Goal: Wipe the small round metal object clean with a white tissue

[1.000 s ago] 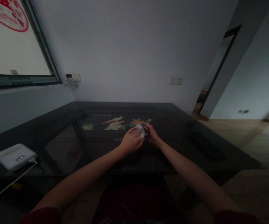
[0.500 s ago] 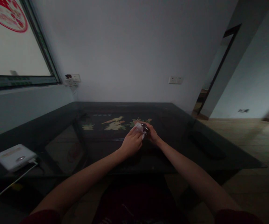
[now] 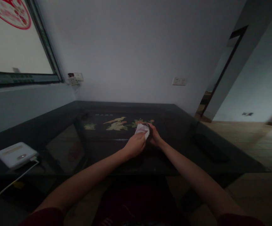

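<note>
A crumpled white tissue is pinched in the fingers of my left hand. It presses against a small, dark, shiny round object, whose exact kind is too dim to make out. My right hand wraps around the right side of that object and keeps it up over the table. Tissue and fingers hide most of the object. Beneath both hands lies the dark glossy tabletop, with a bird-and-flower picture just beyond them.
To the left, a white box-shaped device sits near the table's front edge with a white cable plugged in. A dark flat object lies on the right side. Wall sockets are behind the table.
My left hand has shifted the tissue over the round object, so more white shows and less of the dark surface. My right hand keeps its hold. The view has tilted slightly.
</note>
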`<state>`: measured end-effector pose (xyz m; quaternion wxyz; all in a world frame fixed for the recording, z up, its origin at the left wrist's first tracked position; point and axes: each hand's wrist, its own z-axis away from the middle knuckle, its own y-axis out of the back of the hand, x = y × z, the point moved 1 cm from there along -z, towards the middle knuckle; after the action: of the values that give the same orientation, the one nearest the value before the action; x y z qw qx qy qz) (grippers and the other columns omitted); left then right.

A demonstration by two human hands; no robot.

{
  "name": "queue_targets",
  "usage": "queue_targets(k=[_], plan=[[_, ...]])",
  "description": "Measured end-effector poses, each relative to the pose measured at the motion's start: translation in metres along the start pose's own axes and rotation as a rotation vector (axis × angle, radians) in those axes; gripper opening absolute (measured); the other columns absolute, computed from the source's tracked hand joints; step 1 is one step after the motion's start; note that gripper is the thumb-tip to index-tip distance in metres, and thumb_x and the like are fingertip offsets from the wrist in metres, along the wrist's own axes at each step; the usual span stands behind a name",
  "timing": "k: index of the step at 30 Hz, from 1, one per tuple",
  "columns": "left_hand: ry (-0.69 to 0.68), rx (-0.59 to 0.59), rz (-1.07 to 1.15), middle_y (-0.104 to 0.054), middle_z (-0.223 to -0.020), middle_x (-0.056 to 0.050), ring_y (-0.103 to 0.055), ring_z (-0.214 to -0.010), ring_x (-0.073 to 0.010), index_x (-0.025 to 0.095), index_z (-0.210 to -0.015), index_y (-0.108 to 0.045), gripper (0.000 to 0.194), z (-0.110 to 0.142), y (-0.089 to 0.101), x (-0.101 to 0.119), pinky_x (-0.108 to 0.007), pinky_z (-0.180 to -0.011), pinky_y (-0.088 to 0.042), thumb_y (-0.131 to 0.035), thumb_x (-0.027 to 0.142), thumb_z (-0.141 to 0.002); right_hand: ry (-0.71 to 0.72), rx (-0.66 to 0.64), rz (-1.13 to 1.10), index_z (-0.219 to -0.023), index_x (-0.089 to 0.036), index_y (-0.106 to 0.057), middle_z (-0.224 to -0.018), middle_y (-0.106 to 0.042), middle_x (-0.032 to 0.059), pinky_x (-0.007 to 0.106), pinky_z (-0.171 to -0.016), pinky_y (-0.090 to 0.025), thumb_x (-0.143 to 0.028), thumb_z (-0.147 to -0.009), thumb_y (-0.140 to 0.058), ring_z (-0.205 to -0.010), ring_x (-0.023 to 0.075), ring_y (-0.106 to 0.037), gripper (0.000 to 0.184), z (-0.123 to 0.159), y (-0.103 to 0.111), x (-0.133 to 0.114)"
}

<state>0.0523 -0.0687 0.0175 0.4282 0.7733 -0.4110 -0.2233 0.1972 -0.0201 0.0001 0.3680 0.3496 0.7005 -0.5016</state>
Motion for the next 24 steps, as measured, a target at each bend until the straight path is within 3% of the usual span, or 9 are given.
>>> queue_targets(k=[5, 10, 15, 19, 24], plan=[[-0.022, 0.063, -0.237, -0.06, -0.129, -0.013, -0.051, -0.124, -0.0228, 0.011, -0.127, -0.052, 0.039, 0.001, 0.0, -0.005, -0.04, -0.109, -0.033, -0.043, 0.013, -0.089, -0.111, 0.018, -0.078, -0.095, -0.024, -0.066, -0.087, -0.072, 0.0015, 0.027, -0.071, -0.047, -0.054, -0.079, -0.056, -0.083, 0.018, -0.065, 0.036, -0.005, 0.002, 0.003], [-0.014, 0.076, -0.34, -0.068, -0.113, -0.014, -0.06, -0.11, -0.0237, 0.009, -0.114, -0.06, 0.03, 0.001, 0.003, 0.002, -0.041, -0.104, -0.037, -0.043, 0.013, -0.089, -0.14, 0.055, -0.089, -0.092, -0.022, -0.069, -0.079, -0.073, 0.0016, 0.026, -0.062, -0.045, -0.053, -0.082, -0.053, -0.072, 0.0163, -0.063, 0.036, -0.005, 0.003, 0.005], [-0.084, -0.023, -0.263, -0.071, -0.091, -0.01, -0.065, -0.092, -0.0232, 0.01, -0.098, -0.063, 0.02, 0.0, 0.006, 0.009, -0.04, -0.097, -0.044, -0.049, 0.015, -0.085, -0.151, 0.009, -0.007, -0.091, -0.02, -0.07, -0.073, -0.071, 0.0016, 0.026, -0.059, -0.043, -0.055, -0.08, -0.053, -0.065, 0.0163, -0.062, 0.04, 0.001, -0.002, 0.006], [-0.042, -0.083, -0.108, -0.07, -0.097, -0.009, -0.064, -0.097, -0.0216, 0.013, -0.098, -0.061, 0.019, 0.002, 0.004, 0.006, -0.036, -0.096, -0.046, -0.048, 0.014, -0.084, -0.106, -0.034, 0.038, -0.088, -0.019, -0.072, -0.075, -0.072, 0.0027, 0.028, -0.071, -0.047, -0.056, -0.078, -0.054, -0.071, 0.0177, -0.064, 0.042, 0.002, -0.003, 0.005], [-0.051, -0.058, 0.008, -0.065, -0.115, -0.011, -0.055, -0.117, -0.0202, 0.012, -0.115, -0.054, 0.033, 0.002, -0.002, 0.002, -0.034, -0.107, -0.039, -0.044, 0.01, -0.084, -0.123, -0.02, 0.003, -0.088, -0.021, -0.072, -0.08, -0.074, 0.0031, 0.034, -0.082, -0.048, -0.058, -0.078, -0.052, -0.079, 0.0206, -0.067, 0.044, -0.001, 0.001, 0.007]])
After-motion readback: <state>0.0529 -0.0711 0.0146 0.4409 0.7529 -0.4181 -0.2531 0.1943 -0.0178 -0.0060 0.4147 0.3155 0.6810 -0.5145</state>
